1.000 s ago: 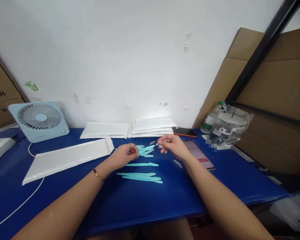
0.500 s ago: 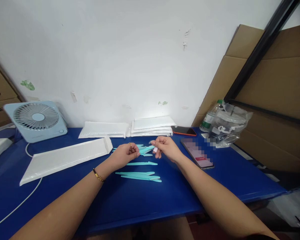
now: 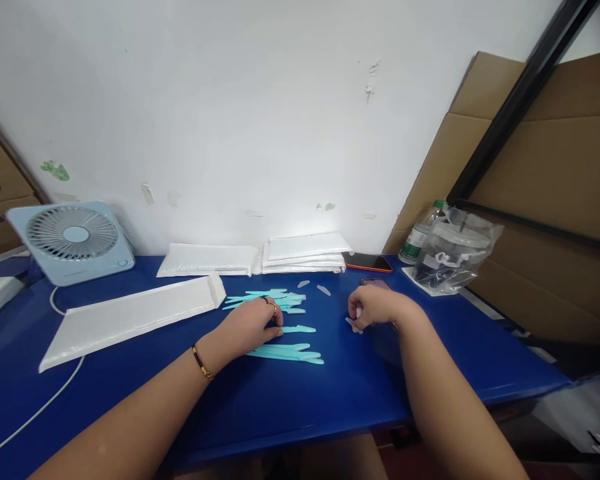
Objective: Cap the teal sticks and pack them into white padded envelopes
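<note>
The left hand (image 3: 253,327), a gold bangle at its wrist and rings on its fingers, is laid palm-down at the centre of the frame, its fingers loosely curled over one slim turquoise plastic stick (image 3: 296,329); whether that stick is actually pinched cannot be told, since the fingertips are covered by the knuckles. The right hand (image 3: 375,308), right of centre, is lowered with its fingers bent down onto a small translucent plastic cap (image 3: 354,325) lying on the glossy blue table top (image 3: 330,393); the cap seems touched rather than lifted, and how tightly it is gripped is not shown. Just below the left hand a row of further turquoise sticks (image 3: 286,353) is laid side by side, and just above it a looser fan of turquoise sticks (image 3: 265,299) is spread. Two more clear caps (image 3: 323,289) are seen apart, toward the upper middle. A slip is judged likely: the cap is tiny and the table slick, so it could be flicked away by a poor pinch, or the neat row could be scattered by the left wrist. Beyond the right hand a dark phone (image 3: 375,283) is partly hidden, with an orange-edged phone (image 3: 368,262) behind it. To the left a long white padded envelope (image 3: 130,315) is lying, more stacked white mailers (image 3: 260,257) against the wall, and a pale blue desk fan (image 3: 73,240) at the left edge. A crinkled clear plastic bag (image 3: 455,257) is set at the right.
</note>
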The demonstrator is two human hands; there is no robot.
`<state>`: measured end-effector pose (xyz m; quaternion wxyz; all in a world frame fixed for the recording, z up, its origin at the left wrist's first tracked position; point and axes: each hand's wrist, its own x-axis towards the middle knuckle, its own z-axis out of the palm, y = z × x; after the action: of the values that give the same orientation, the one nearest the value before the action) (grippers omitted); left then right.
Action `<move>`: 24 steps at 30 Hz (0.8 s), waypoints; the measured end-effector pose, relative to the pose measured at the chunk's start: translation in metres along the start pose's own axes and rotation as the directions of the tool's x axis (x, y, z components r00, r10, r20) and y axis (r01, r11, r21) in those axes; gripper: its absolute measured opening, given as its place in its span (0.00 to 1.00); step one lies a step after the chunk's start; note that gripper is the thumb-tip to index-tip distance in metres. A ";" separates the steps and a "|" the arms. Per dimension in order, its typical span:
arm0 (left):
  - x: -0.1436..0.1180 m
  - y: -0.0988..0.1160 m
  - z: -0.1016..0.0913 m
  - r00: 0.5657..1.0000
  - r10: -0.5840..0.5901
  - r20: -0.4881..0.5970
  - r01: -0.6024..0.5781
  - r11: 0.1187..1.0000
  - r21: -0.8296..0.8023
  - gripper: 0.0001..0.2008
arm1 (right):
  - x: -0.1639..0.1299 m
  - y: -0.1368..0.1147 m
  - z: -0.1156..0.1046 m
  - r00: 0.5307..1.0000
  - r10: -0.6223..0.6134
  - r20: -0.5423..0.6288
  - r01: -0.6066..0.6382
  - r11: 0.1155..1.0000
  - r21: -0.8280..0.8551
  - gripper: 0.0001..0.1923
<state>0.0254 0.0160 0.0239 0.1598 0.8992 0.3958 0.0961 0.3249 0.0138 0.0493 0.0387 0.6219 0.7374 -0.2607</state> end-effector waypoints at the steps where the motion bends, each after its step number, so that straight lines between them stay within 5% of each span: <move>1: 0.000 0.002 0.001 1.000 -0.003 0.005 0.003 1.000 0.008 0.07 | 0.001 -0.002 0.002 1.000 -0.006 0.016 0.007 0.999 -0.037 0.07; 4: 0.001 0.002 0.001 0.999 -0.046 -0.006 0.046 0.999 -0.003 0.07 | 0.008 -0.015 0.013 0.987 -0.158 -0.039 0.158 0.987 -0.005 0.02; 6: 0.002 -0.002 0.000 0.995 -0.096 -0.029 0.094 0.994 -0.059 0.07 | 0.016 -0.024 0.021 0.960 -0.252 -0.119 0.272 0.942 0.197 0.04; 10: 0.006 -0.016 -0.001 0.976 -0.189 -0.106 0.153 0.949 -0.277 0.09 | 0.031 -0.039 0.032 0.893 -0.220 -0.393 0.440 0.611 0.658 0.14; 13: 0.009 -0.024 0.001 0.965 -0.219 -0.145 0.144 0.903 -0.405 0.12 | 0.038 -0.046 0.037 0.868 -0.090 -0.488 0.486 0.351 0.801 0.17; 15: 0.010 -0.027 0.002 0.963 -0.227 -0.144 0.140 0.881 -0.451 0.14 | 0.041 -0.050 0.039 0.870 -0.044 -0.491 0.484 0.264 0.834 0.18; 24: 0.011 -0.027 0.003 0.967 -0.228 -0.112 0.147 0.863 -0.484 0.16 | 0.044 -0.058 0.045 0.865 -0.052 -0.500 0.498 0.228 0.837 0.19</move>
<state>0.0152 0.0409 0.0117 0.3489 0.7791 0.4582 0.2478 0.2485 0.0283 0.0136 -0.5254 0.4118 0.5257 -0.5273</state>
